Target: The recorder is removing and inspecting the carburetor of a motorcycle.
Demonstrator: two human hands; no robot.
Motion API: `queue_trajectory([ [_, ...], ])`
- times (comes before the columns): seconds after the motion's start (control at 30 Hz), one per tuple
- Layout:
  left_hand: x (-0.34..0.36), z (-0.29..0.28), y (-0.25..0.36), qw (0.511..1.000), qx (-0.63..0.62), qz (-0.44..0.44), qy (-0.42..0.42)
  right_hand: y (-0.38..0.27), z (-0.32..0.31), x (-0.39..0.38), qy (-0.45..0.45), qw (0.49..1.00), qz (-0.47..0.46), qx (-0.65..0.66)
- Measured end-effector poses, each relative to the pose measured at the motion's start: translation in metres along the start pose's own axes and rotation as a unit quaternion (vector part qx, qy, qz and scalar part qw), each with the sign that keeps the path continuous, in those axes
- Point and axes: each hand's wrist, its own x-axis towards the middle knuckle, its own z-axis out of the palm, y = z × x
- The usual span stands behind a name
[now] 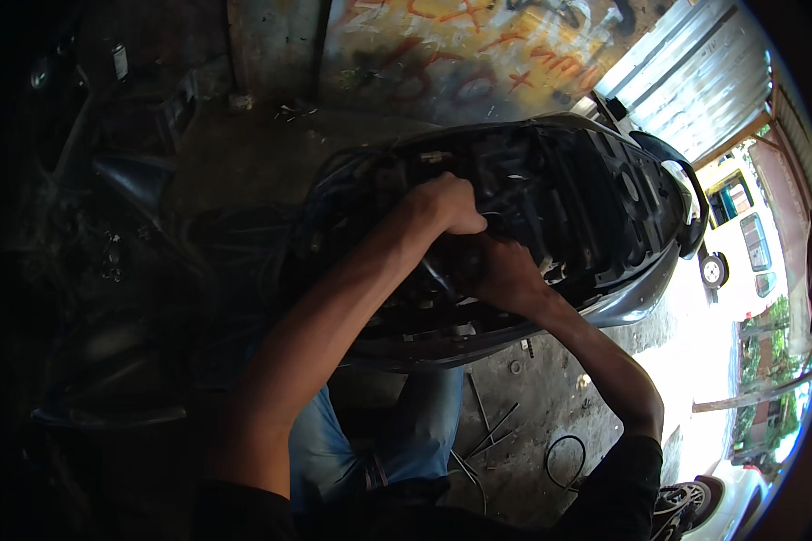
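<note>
A black scooter [564, 194] with its seat off stands across the view, the inside of its body bared. Both of my hands reach down into that opening, close together. My left hand [451, 203] is closed, knuckles up, above the dark parts in the middle; whatever its fingers grip is hidden beneath it. Just right of it and nearer to me, my right hand [507, 275] has its fingers curled inward around a dark spot among the parts. What it holds is lost in shadow. A thin light line, perhaps a wire, shows by the left fingertips.
Tools or rods [492, 433] and a black hose loop [566, 462] lie on the concrete floor near my right. Dark body panels [135, 180] sit at the left. Behind the scooter rises a painted wall [478, 54]. A parked white van [744, 239] stands outside at the right.
</note>
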Motion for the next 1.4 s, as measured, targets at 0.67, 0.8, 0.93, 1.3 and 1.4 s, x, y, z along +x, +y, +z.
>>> queue_trajectory([
  [0.67, -0.002, 0.002, 0.001, 0.977, 0.203, 0.029, -0.052, 0.024, -0.009, 0.018, -0.116, 0.991, 0.066, 0.028],
  [0.8, 0.003, 0.004, 0.0, 0.971, 0.232, 0.04, -0.05, 0.026, -0.006, 0.025, -0.135, 0.989, 0.058, 0.035],
  [0.93, 0.01, 0.004, 0.015, 0.971, 0.226, -0.003, -0.079, 0.028, -0.01, 0.029, -0.169, 0.984, 0.048, 0.012],
  [1.3, 0.003, 0.007, 0.013, 0.991, 0.098, 0.036, -0.078, 0.043, -0.018, 0.03, -0.188, 0.982, 0.029, 0.0],
  [1.4, 0.01, 0.0, 0.007, 0.989, 0.058, 0.029, -0.134, 0.045, -0.013, 0.028, -0.171, 0.985, 0.015, 0.017],
])
